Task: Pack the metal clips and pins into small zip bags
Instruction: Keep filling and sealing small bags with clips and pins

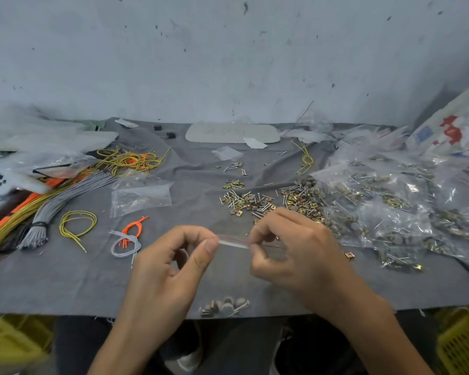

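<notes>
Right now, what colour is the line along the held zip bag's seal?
Thin red line on the zip bag, head view.

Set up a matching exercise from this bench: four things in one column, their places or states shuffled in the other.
Things
1. zip bag
2. orange cord
3. grey wire bundle
4. filled bags

Places or states
A. heaped at the far right
B. pinched between left hand and right hand
C. small coil lying just left of the left hand
D. bound with a dark tie, far left

Pairs: 1-B, 2-C, 3-D, 4-A
</notes>
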`<action>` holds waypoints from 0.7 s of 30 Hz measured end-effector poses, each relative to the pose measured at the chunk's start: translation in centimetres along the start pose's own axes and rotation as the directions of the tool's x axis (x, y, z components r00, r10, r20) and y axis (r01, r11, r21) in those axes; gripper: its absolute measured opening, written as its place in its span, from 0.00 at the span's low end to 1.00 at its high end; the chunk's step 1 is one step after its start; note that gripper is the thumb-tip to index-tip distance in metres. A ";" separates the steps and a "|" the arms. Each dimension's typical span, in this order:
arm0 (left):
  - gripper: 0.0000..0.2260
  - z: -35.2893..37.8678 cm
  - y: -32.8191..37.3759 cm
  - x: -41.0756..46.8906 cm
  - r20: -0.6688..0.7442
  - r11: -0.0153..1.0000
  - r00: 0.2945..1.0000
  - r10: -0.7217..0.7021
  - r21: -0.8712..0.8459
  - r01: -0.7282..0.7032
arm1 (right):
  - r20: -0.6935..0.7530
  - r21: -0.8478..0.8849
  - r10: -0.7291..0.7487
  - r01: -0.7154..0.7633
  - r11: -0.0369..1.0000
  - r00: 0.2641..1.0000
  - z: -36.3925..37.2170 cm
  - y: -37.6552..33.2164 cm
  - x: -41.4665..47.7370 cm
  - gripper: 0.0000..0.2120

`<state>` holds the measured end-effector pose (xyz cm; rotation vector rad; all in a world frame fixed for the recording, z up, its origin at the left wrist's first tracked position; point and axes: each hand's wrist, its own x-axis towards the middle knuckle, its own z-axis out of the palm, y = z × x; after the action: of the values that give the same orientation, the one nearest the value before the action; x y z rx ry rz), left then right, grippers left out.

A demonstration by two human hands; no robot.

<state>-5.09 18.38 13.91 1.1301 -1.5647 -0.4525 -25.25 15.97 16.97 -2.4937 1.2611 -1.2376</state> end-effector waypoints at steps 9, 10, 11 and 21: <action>0.10 0.4 0.5 -0.8 0.054 1.000 0.999 -0.005 -0.025 0.006 | 0.014 0.036 -0.023 0.023 0.999 1.000 0.2 -1.0 -0.3 0.03; 0.10 0.3 0.5 -0.8 0.049 1.000 0.999 -0.003 -0.017 0.004 | 0.014 0.023 -0.022 0.021 1.000 1.000 0.2 -0.8 -0.3 0.03; 0.10 0.2 0.5 -0.7 0.040 1.000 0.999 -0.004 -0.013 0.005 | 0.017 0.012 -0.020 0.020 1.000 1.000 0.0 -0.7 -0.4 0.02; 0.10 -0.1 0.6 -0.4 0.060 1.000 0.998 -0.001 0.003 0.001 | 0.093 0.024 -0.015 0.013 1.000 0.996 -0.4 0.5 -0.5 0.05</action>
<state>-5.29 18.98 14.17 1.1286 -1.6180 -0.4887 -26.02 16.08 16.67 -2.5164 1.2024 -1.1174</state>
